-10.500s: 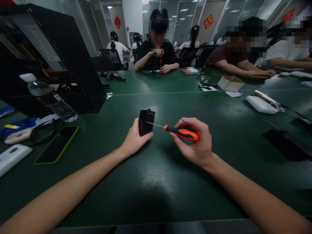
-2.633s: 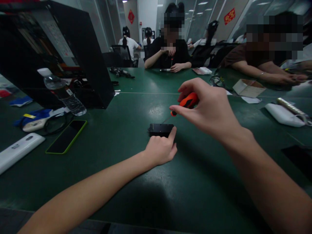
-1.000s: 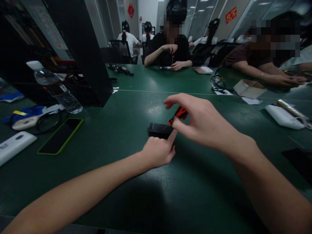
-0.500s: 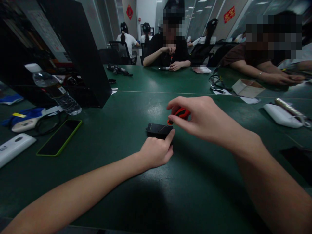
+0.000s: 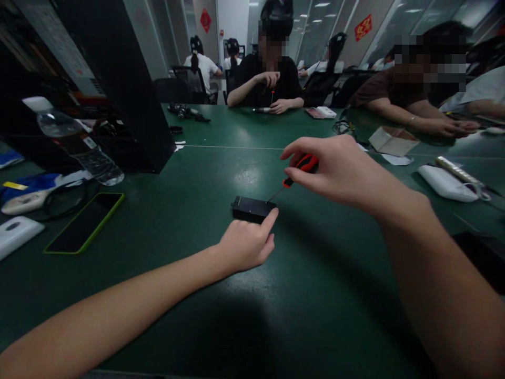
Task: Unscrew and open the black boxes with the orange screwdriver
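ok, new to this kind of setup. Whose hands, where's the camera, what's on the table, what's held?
No machine here: these are a person's bare hands, seen from a camera worn on that person's head, looking forward and down. The right hand holds an orange-and-black screwdriver, its tip at the top of a small black case; the exact contact is too small to tell. The left hand touches the case's near side. On the green table, a phone and bottle are at picture left, an open box at right.
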Demonstrator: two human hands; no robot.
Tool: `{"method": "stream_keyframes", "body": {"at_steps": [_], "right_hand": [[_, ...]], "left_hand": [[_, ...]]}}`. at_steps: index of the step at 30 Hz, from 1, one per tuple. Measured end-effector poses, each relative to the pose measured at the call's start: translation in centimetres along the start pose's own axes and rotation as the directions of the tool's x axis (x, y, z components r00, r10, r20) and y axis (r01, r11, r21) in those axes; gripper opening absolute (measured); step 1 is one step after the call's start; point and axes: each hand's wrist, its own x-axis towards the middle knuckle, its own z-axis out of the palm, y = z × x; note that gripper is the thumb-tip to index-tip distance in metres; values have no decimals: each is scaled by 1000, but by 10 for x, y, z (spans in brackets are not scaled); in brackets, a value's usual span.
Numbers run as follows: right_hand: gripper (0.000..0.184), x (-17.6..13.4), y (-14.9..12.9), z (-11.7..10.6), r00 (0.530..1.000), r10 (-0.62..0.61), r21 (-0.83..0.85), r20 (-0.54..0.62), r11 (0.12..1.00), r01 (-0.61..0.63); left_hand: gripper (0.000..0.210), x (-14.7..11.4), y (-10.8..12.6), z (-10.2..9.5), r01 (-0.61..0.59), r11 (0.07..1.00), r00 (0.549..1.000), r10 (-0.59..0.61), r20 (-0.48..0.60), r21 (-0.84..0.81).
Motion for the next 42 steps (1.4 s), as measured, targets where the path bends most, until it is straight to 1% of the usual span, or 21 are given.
{"method": "stream_keyframes", "body": {"at_steps": [3, 7, 10, 15, 19, 26, 32, 37, 42], "right_hand": [[28, 1, -1, 0, 1000, 10, 22, 4, 1000, -10], [34, 1, -3, 1, 1000, 13, 34, 0, 999, -13], [29, 3, -4, 3, 998, 47, -10, -31, 999, -47], [22, 5, 0, 6, 994, 102, -67, -38, 992, -105], [21, 5, 1, 7, 992, 110, -76, -55, 991, -114], [22, 3, -7, 10, 992, 88, -99, -85, 990, -97], [26, 5, 0, 16, 974, 182, -144, -135, 969, -201], [33, 3, 2, 19, 966, 187, -222, -176, 949, -224], [43, 2, 8, 25, 934, 278, -296, -223, 894, -337]], "left_hand": [[64, 0, 0, 0, 3, 1000, 1000, -3, -2, -8], [64, 0, 0, 0, 3, 1000, 1000, -3, 0, -8], [64, 0, 0, 0, 4, 1000, 1000, -4, -5, -10], [63, 0, 0, -1, 0, 1000, 1000, 0, 2, -21], [64, 0, 0, -1, 1, 1000, 1000, -1, 7, -25], [63, 0, 0, 1, 2, 1000, 1000, -2, 2, -27], [63, 0, 0, 1, -3, 1000, 1000, 3, 5, -27], [63, 0, 0, 0, -9, 1000, 1000, 9, 14, -21], [62, 0, 0, 0, -13, 1000, 1000, 13, 10, -29]]}}
